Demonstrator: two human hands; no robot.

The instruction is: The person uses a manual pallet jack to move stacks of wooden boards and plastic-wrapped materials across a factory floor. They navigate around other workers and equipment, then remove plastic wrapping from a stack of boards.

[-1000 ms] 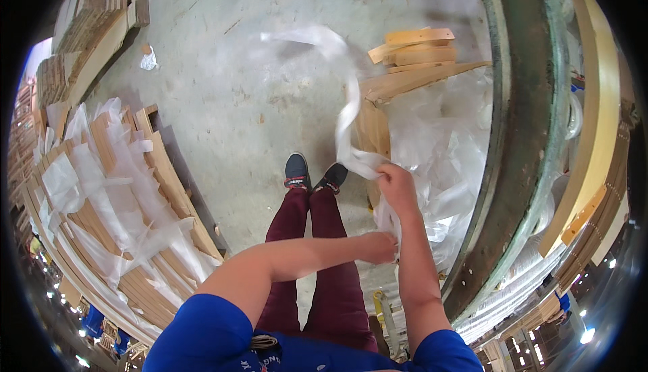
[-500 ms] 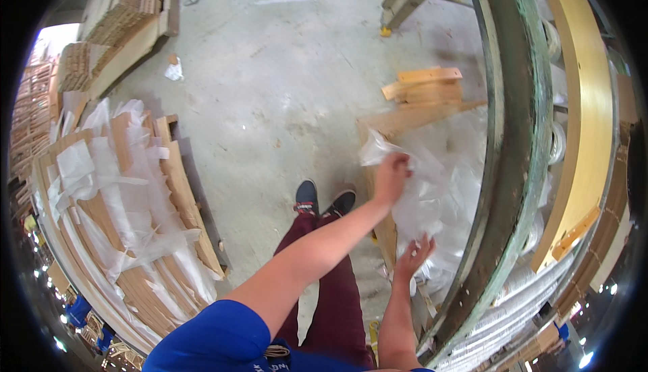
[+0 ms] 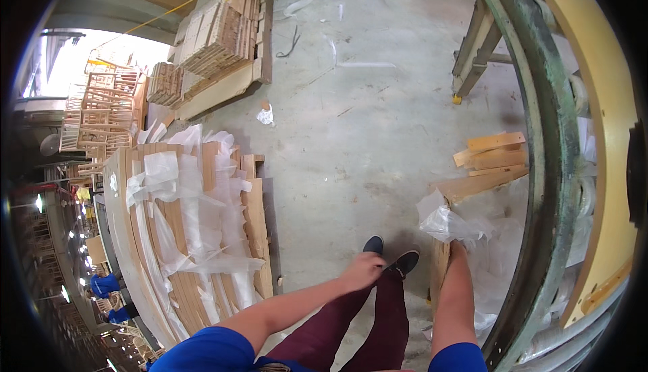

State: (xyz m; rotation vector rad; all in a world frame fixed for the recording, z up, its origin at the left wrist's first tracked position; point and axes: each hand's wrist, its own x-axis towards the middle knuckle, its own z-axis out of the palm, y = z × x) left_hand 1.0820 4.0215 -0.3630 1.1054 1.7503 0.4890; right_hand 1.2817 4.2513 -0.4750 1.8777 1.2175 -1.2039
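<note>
My left hand [image 3: 363,271] hangs above my shoes and dark red trousers, away from the stacks. Motion smears its fingers, and nothing clear shows in it. To its right, my right hand [image 3: 458,247] reaches to the near side of a crumpled clear plastic sheet [image 3: 466,227]. The sheet covers its fingers, so its grip is hidden. This plastic lies over a low wooden stack or crate, whose edge [image 3: 440,271] runs beside my right forearm. More loose film spreads from there toward the green metal frame.
A stack of wooden boards [image 3: 233,234] draped with white film stands left. Beyond it are piled timber [image 3: 216,41] and chair frames [image 3: 104,112]. Short wood pieces [image 3: 496,149] lie at the right. A green metal frame [image 3: 560,122] bounds that side. Concrete floor [image 3: 337,142] lies between.
My view has swung left. My left hand has come off the plastic to above my shoes. My right hand has moved forward to the bunched end of the sheet.
</note>
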